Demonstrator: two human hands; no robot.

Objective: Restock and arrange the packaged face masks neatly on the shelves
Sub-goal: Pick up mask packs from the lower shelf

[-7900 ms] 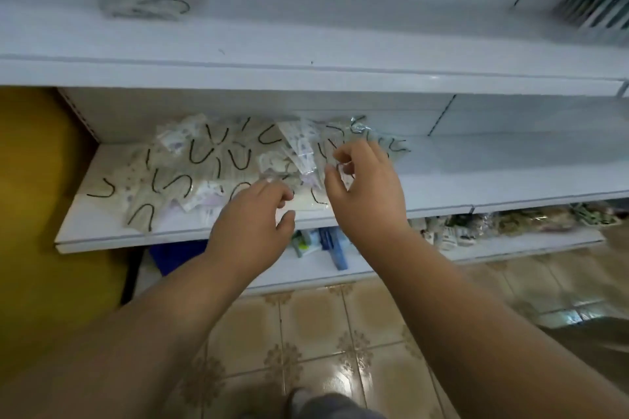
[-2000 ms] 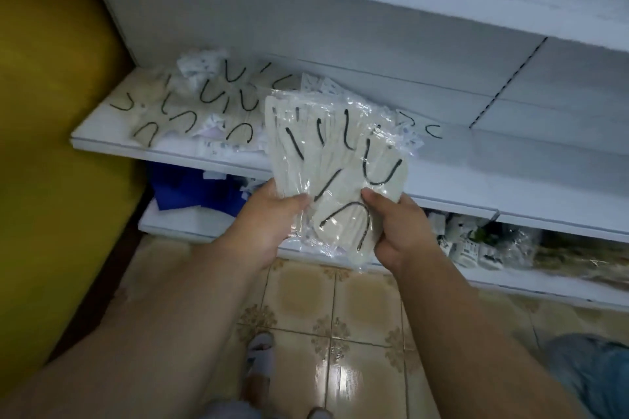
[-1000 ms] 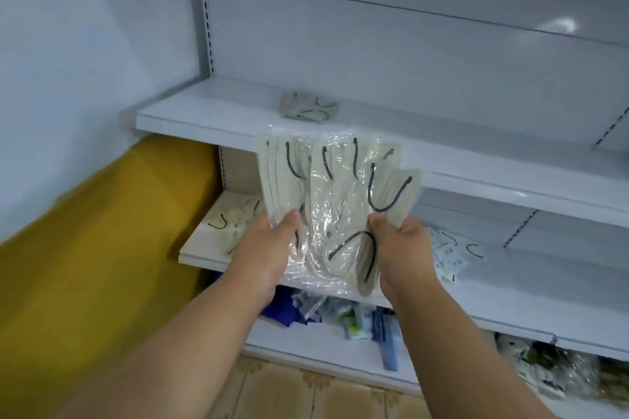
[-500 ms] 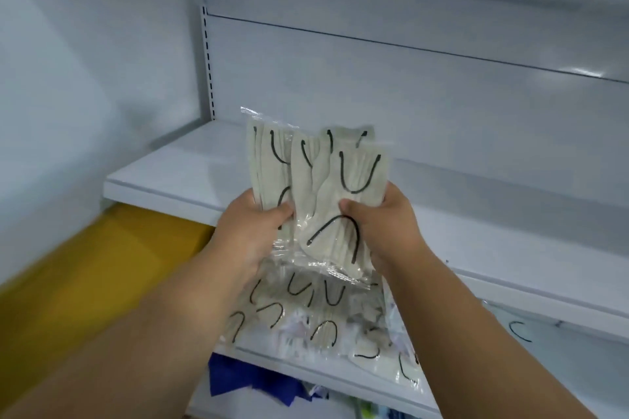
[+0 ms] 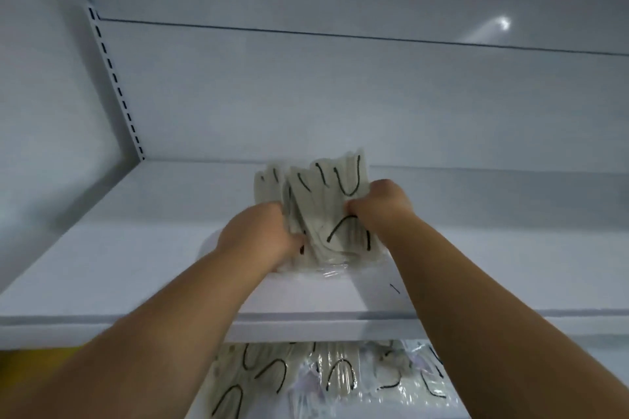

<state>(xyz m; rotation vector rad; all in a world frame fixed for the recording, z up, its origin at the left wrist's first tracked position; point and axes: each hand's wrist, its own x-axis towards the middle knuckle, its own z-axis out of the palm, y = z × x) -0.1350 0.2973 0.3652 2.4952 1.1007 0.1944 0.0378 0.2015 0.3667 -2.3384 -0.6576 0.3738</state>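
Note:
A fanned bundle of packaged face masks (image 5: 326, 211), pale beige with black ear loops in clear wrap, lies low over the white upper shelf (image 5: 143, 248). My left hand (image 5: 262, 235) grips the bundle's left side. My right hand (image 5: 377, 204) grips its right side, thumb on top. The bundle's lower edge touches the shelf surface. More packaged masks (image 5: 323, 381) lie loose on the shelf below, partly hidden by the upper shelf's front edge and my forearms.
The upper shelf's white back panel (image 5: 340, 95) rises behind the bundle. A slotted upright (image 5: 115, 82) stands at the left corner beside a white side wall. A strip of yellow wall (image 5: 20, 355) shows at lower left.
Both hands have carried the mask bundle up and forward from in front of the shelf onto the upper shelf. My view has tilted upward.

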